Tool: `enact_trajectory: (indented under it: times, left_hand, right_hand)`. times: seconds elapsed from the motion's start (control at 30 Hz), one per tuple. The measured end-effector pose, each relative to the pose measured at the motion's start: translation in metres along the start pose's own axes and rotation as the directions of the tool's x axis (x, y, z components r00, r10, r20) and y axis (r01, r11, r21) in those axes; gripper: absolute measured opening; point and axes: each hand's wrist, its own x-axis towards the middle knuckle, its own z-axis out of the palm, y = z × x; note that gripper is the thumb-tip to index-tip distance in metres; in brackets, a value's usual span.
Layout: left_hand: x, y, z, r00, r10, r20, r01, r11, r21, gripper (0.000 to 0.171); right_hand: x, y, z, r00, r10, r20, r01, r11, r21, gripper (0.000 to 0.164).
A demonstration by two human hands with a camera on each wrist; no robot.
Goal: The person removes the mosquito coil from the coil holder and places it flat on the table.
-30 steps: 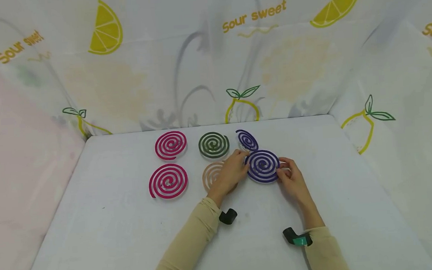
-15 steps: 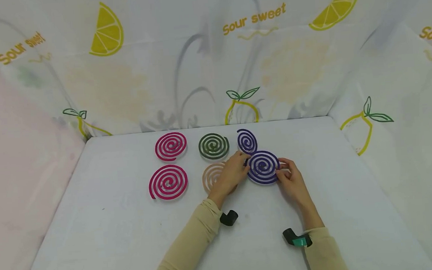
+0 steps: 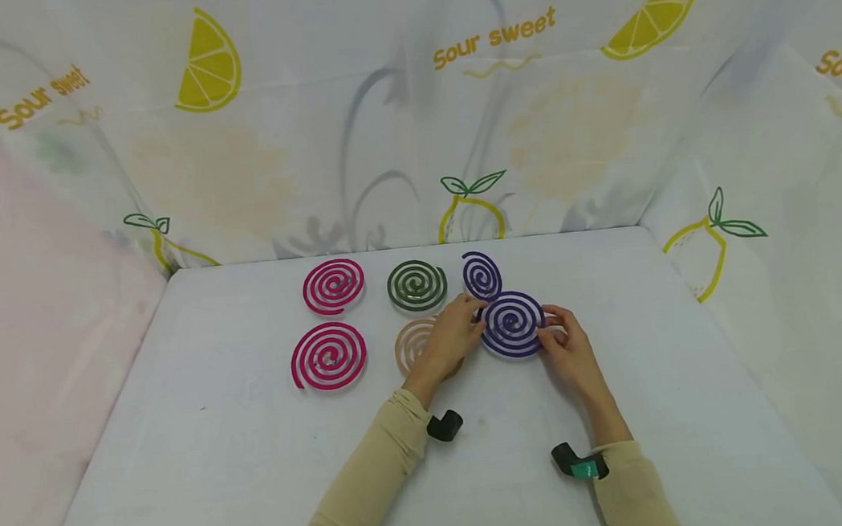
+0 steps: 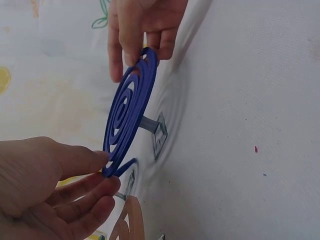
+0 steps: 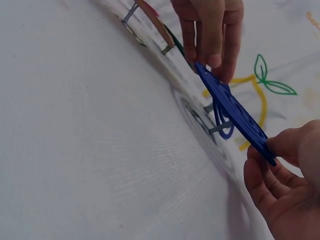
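A blue-purple mosquito coil [image 3: 511,323] lies level on a small metal stand [image 4: 159,137], raised above the white table. My left hand [image 3: 451,340] pinches its left edge between thumb and fingers. On the opposite edge, my right hand [image 3: 570,352] holds the rim with thumb above and fingers below, as the right wrist view shows. Just behind sits another purple coil [image 3: 481,276], tilted and overlapping the front one in the head view. A tan coil [image 3: 409,349] is partly hidden under my left hand and wrist.
A green coil [image 3: 417,285] stands at the back, left of the purple one. Two pink coils, one at the back [image 3: 333,286] and one in front [image 3: 329,356], are farther left. Printed cloth walls [image 3: 298,142] enclose the white table [image 3: 217,485].
The rear purple coil has swung from a slanted pose to a more upright one. Both hands keep their hold on the front coil, almost in place.
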Motion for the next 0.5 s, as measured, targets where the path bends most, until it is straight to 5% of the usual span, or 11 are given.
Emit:
enact_trajectory:
  times: [0.5]
  left_hand:
    - [-0.0013, 0.0028, -0.0029, 0.998, 0.040, -0.050, -0.041, 0.999, -0.031, 0.034]
  right_hand:
    - [0.0012, -0.0069, -0.0057, 1.000, -0.006, 0.013, 0.006, 1.000, 0.003, 0.045]
